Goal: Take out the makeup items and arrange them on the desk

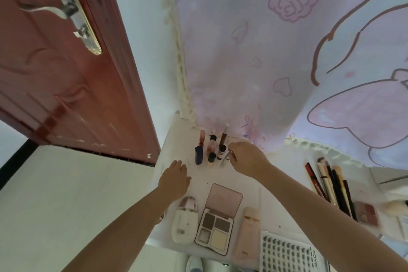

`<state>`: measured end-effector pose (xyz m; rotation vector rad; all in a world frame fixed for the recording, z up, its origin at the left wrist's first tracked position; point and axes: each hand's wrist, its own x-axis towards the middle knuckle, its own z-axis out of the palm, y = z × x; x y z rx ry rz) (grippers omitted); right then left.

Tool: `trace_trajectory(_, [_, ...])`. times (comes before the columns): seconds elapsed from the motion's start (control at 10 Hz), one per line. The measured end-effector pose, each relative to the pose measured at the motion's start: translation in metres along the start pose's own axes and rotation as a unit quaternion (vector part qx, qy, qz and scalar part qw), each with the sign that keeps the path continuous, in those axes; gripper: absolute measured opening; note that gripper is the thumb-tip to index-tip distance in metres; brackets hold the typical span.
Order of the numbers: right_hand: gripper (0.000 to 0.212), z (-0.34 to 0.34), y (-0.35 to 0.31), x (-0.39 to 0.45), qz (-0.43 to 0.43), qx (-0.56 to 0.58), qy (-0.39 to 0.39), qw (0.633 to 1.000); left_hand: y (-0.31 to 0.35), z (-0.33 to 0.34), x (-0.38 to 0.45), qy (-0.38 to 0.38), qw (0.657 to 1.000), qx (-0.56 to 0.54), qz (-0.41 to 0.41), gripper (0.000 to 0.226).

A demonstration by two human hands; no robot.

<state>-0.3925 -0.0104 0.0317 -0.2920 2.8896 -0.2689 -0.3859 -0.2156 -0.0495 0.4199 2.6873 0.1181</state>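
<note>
Head view: open palette (pixel 217 218) shows four pans on desk (pixel 172 139).

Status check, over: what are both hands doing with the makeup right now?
Right hand pinching slim silver tube, standing it beside upright lipsticks. Left hand flat on white desk, empty. Nothing in the way.

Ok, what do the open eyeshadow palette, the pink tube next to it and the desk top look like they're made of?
Eyeshadow palette: likely hard plastic, pale casing with a glossy lid, four matte powder pans. Pink tube: probably soft plastic, satin finish, no sharp glare. Desk: smooth white surface, maybe laminate or painted board; faint marks show, exact material unclear.
</note>
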Motion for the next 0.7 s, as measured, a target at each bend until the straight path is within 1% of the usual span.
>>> trace_trajectory(0.1, [0.024,0.001,-0.004,0.009,-0.008,-0.017,-0.02,1.0,0.001,0.007,0.0,-0.029,0.999,0.0,-0.013,0.054])
trace_trajectory(0.2, [0.024,0.0,-0.008,0.015,-0.012,-0.044,-0.027,0.999,0.0,0.01,0.0,-0.033,0.999,0.008,-0.015,0.055])
trace_trajectory(0.4, [0.027,-0.001,-0.007,0.015,-0.008,-0.058,-0.01,0.998,-0.003,0.011,0.0,-0.035,0.999,0.009,-0.003,0.055])
trace_trajectory(0.5, [0.029,0.001,-0.001,0.014,-0.012,-0.043,0.009,0.999,-0.001,0.011,-0.003,-0.016,1.0,0.014,0.004,0.052])
trace_trajectory(0.6, [0.038,-0.002,0.004,0.008,0.005,-0.018,-0.005,1.0,0.001,0.001,-0.01,0.046,0.999,-0.019,0.014,0.047])
trace_trajectory(0.7, [0.043,-0.008,0.019,-0.005,0.031,0.044,0.038,0.998,0.015,-0.021,-0.021,0.182,0.974,-0.06,0.119,0.035])
